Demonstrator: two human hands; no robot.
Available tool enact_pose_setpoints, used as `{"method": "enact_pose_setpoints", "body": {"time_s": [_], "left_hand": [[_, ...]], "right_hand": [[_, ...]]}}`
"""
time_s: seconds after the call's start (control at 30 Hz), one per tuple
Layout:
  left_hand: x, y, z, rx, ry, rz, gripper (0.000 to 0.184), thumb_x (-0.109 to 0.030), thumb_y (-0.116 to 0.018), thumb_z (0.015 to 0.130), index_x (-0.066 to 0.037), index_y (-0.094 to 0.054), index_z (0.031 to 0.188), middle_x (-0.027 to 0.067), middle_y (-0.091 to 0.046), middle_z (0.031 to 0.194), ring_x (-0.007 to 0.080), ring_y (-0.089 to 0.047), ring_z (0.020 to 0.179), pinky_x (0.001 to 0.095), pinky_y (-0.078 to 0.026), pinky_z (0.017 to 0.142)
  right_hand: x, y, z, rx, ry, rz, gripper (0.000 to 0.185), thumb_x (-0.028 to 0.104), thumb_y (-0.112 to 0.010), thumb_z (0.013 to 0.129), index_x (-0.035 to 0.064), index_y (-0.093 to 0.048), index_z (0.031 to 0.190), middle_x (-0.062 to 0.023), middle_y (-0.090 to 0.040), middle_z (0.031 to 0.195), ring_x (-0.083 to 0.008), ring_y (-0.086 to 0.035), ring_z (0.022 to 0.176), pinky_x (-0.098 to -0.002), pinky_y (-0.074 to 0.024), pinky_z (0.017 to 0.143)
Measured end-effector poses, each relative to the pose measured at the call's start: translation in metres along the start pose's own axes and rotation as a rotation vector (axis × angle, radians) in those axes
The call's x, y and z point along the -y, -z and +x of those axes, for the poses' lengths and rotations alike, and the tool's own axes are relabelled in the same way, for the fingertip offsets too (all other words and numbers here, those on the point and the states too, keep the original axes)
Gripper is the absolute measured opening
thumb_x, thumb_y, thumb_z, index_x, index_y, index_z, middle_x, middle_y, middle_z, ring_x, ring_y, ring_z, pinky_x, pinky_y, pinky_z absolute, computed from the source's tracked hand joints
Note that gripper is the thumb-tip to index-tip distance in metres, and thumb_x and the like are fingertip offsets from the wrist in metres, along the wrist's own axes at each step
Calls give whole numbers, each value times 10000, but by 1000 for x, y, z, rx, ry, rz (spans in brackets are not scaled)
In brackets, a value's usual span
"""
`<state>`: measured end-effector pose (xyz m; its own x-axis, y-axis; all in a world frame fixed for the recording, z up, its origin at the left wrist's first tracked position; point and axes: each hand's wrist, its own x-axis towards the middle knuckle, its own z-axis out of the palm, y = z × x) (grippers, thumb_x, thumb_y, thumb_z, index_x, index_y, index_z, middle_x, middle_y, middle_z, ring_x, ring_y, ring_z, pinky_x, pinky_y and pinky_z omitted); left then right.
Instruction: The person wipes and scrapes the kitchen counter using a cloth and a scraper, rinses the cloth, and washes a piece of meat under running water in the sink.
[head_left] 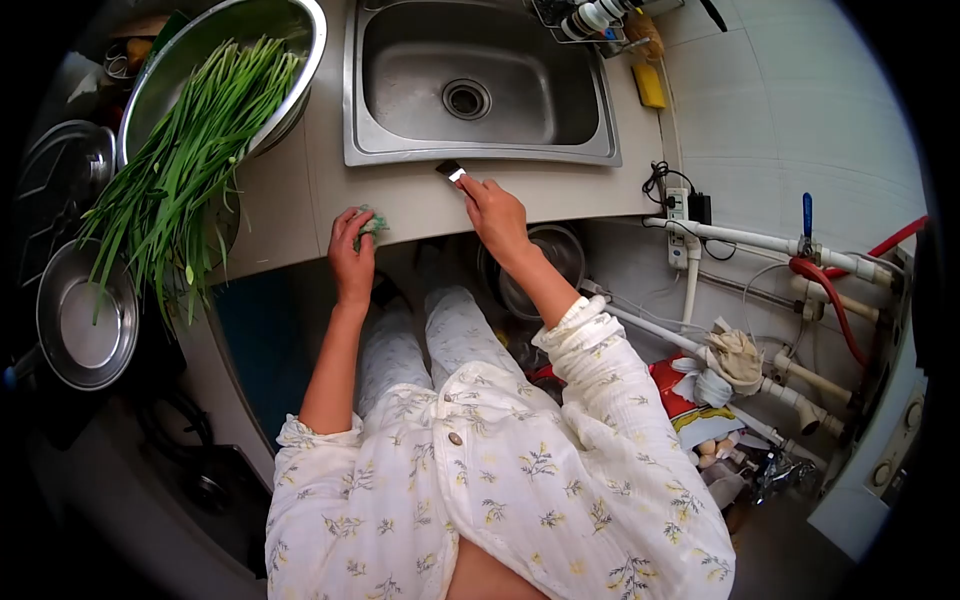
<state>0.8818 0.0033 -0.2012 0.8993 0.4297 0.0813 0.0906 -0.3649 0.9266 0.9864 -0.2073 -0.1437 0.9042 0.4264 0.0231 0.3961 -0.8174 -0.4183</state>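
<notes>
My left hand (350, 245) is at the counter's front edge, its fingers closed on a crumpled green scrubbing cloth (374, 229). My right hand (494, 212) grips a small flat tool (456, 173) with a dark end and a bright white or metallic band. Its handle is hidden in my fingers, so the exact kind is unclear. The dark end points at the front rim of the steel sink (400, 157), close to the counter surface. No water shows in the basin.
Long green chives (190, 140) overhang a steel bowl (316, 60) at left, with a steel pan (88, 320) below. A yellow sponge (649, 86) lies right of the sink. A power strip (677, 205) and pipes (740, 236) line the right wall.
</notes>
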Motion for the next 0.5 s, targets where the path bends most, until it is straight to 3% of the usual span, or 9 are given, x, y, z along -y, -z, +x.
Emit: {"method": "enact_pose_setpoints", "body": {"time_s": [0.13, 0.27, 0.5], "left_hand": [[19, 3, 0, 63, -24, -19, 368, 78, -517, 767, -60, -630, 1089, 140, -556, 1161, 276, -525, 1113, 320, -399, 945], [13, 10, -1, 69, -29, -23, 368, 77, -509, 761, -60, -631, 1080, 139, -552, 1162, 276, -529, 1105, 323, -408, 934], [16, 10, 1, 78, -49, -16, 361, 71, -509, 755, -61, -629, 1068, 144, -551, 1153, 289, -534, 1091, 326, -418, 923]], "right_hand": [[-36, 3, 4, 12, 53, -74, 203, 106, -571, 804, 171, -613, 992, -110, -588, 725, -323, -597, 678, -439, -474, 582], [-61, 31, -8, 53, -90, -162, 200, 81, -515, 796, 108, -627, 959, -173, -621, 729, -354, -605, 684, -460, -475, 594], [-18, -5, 2, -15, 2, -106, 172, 85, -527, 794, 87, -615, 942, -178, -608, 695, -360, -597, 651, -479, -463, 568]]}}
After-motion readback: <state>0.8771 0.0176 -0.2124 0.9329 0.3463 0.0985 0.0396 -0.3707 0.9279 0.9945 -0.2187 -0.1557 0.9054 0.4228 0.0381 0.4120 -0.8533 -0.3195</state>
